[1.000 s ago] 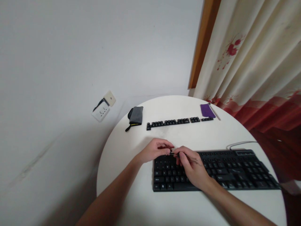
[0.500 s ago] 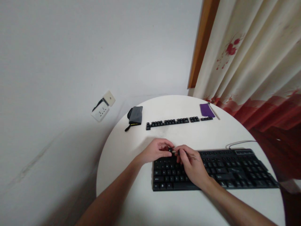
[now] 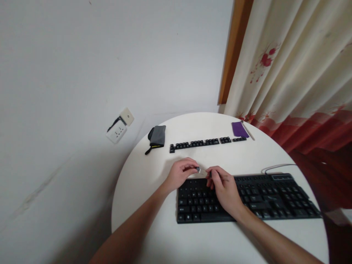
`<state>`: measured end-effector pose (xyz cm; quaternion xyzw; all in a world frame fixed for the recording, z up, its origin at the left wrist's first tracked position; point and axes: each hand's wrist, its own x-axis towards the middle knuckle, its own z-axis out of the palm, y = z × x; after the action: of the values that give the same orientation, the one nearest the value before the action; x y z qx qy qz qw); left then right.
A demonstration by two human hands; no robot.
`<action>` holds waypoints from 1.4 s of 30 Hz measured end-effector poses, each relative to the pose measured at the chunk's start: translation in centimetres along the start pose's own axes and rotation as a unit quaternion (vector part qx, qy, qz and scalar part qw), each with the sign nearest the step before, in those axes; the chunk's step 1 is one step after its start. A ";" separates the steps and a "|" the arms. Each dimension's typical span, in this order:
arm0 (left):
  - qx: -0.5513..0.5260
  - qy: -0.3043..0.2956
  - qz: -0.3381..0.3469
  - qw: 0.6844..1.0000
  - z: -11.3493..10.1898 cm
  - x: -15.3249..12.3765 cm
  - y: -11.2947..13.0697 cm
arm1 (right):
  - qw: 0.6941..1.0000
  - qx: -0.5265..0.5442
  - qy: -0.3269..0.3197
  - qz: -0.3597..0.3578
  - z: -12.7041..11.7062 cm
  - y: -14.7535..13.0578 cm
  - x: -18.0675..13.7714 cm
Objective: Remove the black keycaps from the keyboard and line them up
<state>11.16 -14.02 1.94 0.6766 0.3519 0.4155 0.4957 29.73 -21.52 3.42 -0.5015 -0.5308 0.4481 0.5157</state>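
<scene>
Between the thumb and fingers of my left hand (image 3: 180,173) is a small black keycap (image 3: 198,169). My right hand (image 3: 224,185) is closed around a wire keycap puller (image 3: 210,174), whose thin wires reach toward the keycap and also stick out behind the fingers. Whether the wire tips touch the keycap I cannot tell. Both hands are over the upper left part of a black keyboard (image 3: 209,217). Its top row at the left lacks keycaps, and my right hand hides part of the middle.
Loose black keycaps (image 3: 196,143) lie in a row across the round white table (image 3: 154,234). A grey pouch (image 3: 158,135) sits at the back left; a purple cloth (image 3: 239,129) and a thin stick (image 3: 249,131) are at the back right. The keyboard's cable (image 3: 279,166) runs right.
My left hand has drawn slightly up and left with the keycap, widening the gap to my right hand. More of the puller's wire shows between them.
</scene>
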 end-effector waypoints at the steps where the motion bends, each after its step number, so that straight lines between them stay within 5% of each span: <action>1: 0.013 0.018 0.002 1.000 -0.3 0.1 -0.1 | 1.000 0.004 0.002 0.001 0.0 0.0 0.0; 10: 0.283 0.183 -0.003 0.942 -4.0 1.6 -1.5 | 1.000 0.022 -0.002 0.000 0.0 0.3 0.0; 15: 0.331 0.211 0.015 0.919 -5.2 1.9 -2.1 | 0.999 0.032 -0.008 0.000 0.1 0.0 -0.2; 22: 0.391 0.295 0.052 0.870 -9.4 4.1 -0.2 | 0.999 0.040 -0.019 -0.010 0.0 -0.1 -0.3; 32: 0.454 0.115 0.094 0.878 -8.8 3.8 -3.3 | 0.999 0.036 -0.016 -0.031 -0.5 -0.6 -0.4; 42: 0.480 0.056 0.099 0.870 -9.1 3.6 -4.4 | 0.999 0.036 -0.024 -0.028 -0.3 -0.5 -0.6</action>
<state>4.05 -6.25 -0.02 0.8382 0.4661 0.2795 0.0455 30.00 -22.12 3.84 -0.4562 -0.5408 0.4641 0.5329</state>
